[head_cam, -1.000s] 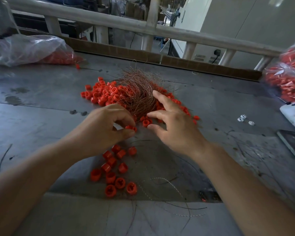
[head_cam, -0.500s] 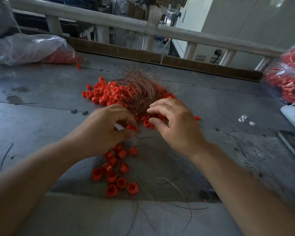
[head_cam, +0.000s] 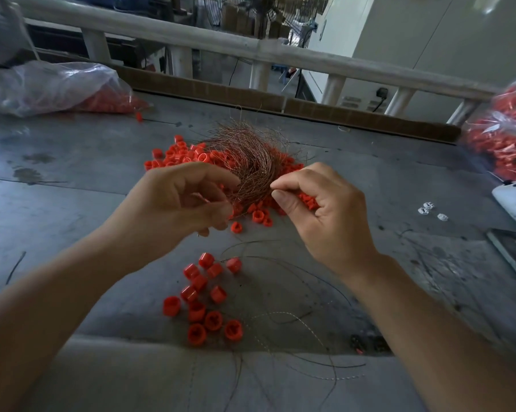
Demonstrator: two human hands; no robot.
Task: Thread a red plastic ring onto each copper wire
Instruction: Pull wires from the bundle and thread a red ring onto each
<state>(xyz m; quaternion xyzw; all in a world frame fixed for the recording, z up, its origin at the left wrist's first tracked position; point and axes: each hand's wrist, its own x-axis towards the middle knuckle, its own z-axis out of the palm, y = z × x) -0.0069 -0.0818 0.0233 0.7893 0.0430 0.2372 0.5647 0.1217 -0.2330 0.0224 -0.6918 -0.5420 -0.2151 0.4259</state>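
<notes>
Copper wire (head_cam: 251,165), frame centre: hair-fine, likely springy and kink-prone, best taken near its tip; right hand (head_cam: 325,215) pinches a strand, left hand (head_cam: 179,203) curled, contents hidden.

no readable text, labels, brands, numbers or signs anywhere

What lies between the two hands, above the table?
In the head view, the lower end of the copper wire bundle lies between the left hand and the right hand, with loose red rings under it.
</notes>
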